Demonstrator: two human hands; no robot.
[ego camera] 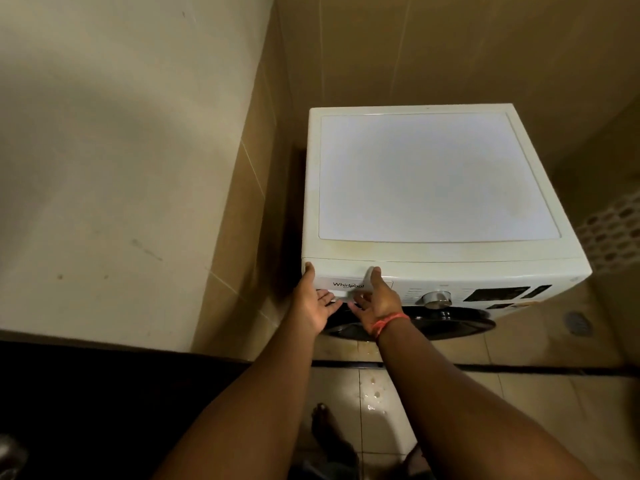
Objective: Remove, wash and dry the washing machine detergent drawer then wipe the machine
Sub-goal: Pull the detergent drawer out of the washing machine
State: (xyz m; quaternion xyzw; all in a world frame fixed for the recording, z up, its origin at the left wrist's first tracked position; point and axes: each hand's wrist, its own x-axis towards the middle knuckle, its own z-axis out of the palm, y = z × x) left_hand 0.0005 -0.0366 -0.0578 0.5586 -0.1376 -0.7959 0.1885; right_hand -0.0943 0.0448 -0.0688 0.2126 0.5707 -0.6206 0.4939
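— Left hand (313, 304) and right hand (375, 299): we counted two, both gripping the one detergent drawer (349, 287), thumbs up on its face.

— Drawer sat top left of the single washing machine (436, 188); one dial (437, 298) beside.

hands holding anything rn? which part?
Both hands, left hand and right hand, hold the detergent drawer front on the washing machine: thumbs on its top edge, fingers under the handle recess. Drawer looks closed.

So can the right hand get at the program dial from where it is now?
Probably yes. The right hand rests on the detergent drawer front, and the dial sits just to its right on the same panel, with nothing between them.
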